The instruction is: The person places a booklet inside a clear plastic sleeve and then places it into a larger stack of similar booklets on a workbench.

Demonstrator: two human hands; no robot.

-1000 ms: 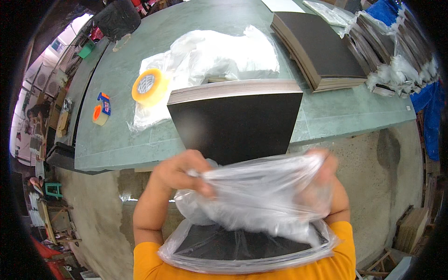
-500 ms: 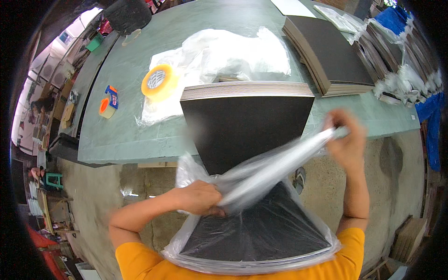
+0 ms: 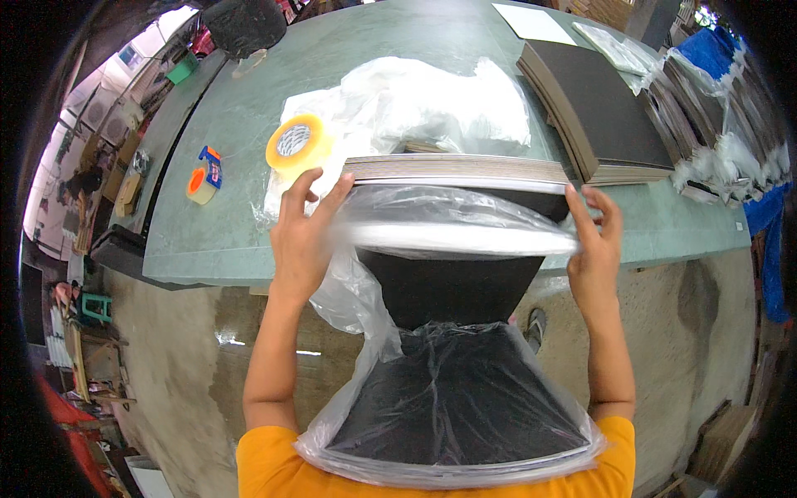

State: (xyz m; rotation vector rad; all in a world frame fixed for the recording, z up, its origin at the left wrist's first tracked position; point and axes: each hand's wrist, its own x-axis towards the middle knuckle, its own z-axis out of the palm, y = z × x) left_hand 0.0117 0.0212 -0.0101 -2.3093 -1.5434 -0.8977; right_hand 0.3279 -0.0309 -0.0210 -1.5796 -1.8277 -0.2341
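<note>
Your left hand (image 3: pixel 303 236) has its fingers spread and pressed against the left end of the clear plastic bag (image 3: pixel 452 415), stretching its open mouth. Your right hand (image 3: pixel 594 249) grips the mouth's right end, fingers curled on the film. The bag covers the near part of a black board (image 3: pixel 448 286), whose far end lies on the green table (image 3: pixel 207 224) at a board stack (image 3: pixel 457 168). Left of the stack sits a yellow tape roll (image 3: pixel 295 143), and a tape dispenser (image 3: pixel 203 178) farther left. A taller dark stack (image 3: pixel 602 108) lies far right.
</note>
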